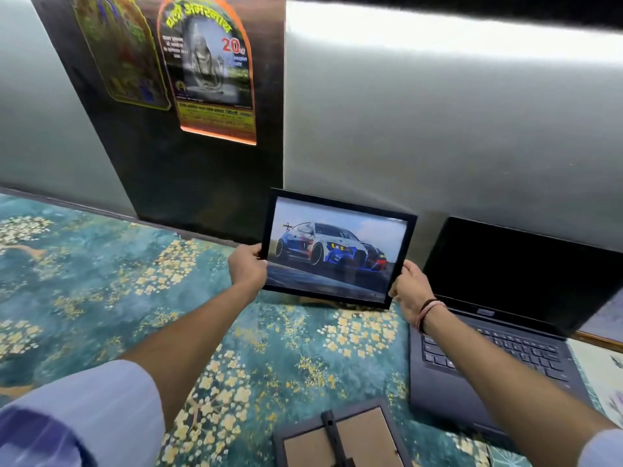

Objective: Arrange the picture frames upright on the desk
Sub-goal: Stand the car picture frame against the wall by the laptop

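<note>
Both hands, left [247, 266] and right [409, 289], grip the glossy black-rimmed rectangular car frame [337, 254] by its side edges.

Black-framed car picture [337, 254], upright and slightly tilted, glass facing the camera, lower edge near the teal flowered desk cover [101, 281], just beside an open laptop [505, 315]. Second frame [337, 436], face down at the near edge, brown backing and dark stand showing.

Open laptop [505, 318] w/ dark screen just right of hands; two posters [205, 69] on wall panel above-left.
</note>
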`<state>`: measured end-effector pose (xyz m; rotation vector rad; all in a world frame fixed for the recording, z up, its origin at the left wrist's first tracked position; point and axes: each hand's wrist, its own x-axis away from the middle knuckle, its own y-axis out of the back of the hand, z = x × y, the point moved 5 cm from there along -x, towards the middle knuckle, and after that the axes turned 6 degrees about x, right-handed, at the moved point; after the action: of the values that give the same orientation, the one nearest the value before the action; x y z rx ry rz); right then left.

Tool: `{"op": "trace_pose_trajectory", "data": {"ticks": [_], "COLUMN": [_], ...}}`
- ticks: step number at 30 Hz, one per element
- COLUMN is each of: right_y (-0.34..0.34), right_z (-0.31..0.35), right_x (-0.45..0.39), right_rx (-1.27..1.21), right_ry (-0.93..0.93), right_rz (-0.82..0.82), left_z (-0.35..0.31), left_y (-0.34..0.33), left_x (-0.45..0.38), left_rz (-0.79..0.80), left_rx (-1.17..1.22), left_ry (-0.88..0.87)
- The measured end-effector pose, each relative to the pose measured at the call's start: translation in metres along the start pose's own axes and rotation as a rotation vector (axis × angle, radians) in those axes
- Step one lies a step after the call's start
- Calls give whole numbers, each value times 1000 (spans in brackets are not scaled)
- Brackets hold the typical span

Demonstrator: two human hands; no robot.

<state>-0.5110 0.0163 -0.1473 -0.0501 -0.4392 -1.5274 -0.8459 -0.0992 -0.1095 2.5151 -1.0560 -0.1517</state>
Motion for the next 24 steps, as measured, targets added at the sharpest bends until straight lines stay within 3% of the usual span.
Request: {"op": "trace_pose_trajectory", "data": {"ticks": [9,24], "right_y": [14,8], "right_z": [-18,14], "right_x": [-13,27], "right_rx": [-21,97], "right_ry": [-36,-21], "right_rz": [16,8], "left_z": [11,85], "left_y": [-47,-93], "left_x": [-19,-68], "left_rz": [206,364], "left_rx": [57,136], "left_ry": [-5,82]}}
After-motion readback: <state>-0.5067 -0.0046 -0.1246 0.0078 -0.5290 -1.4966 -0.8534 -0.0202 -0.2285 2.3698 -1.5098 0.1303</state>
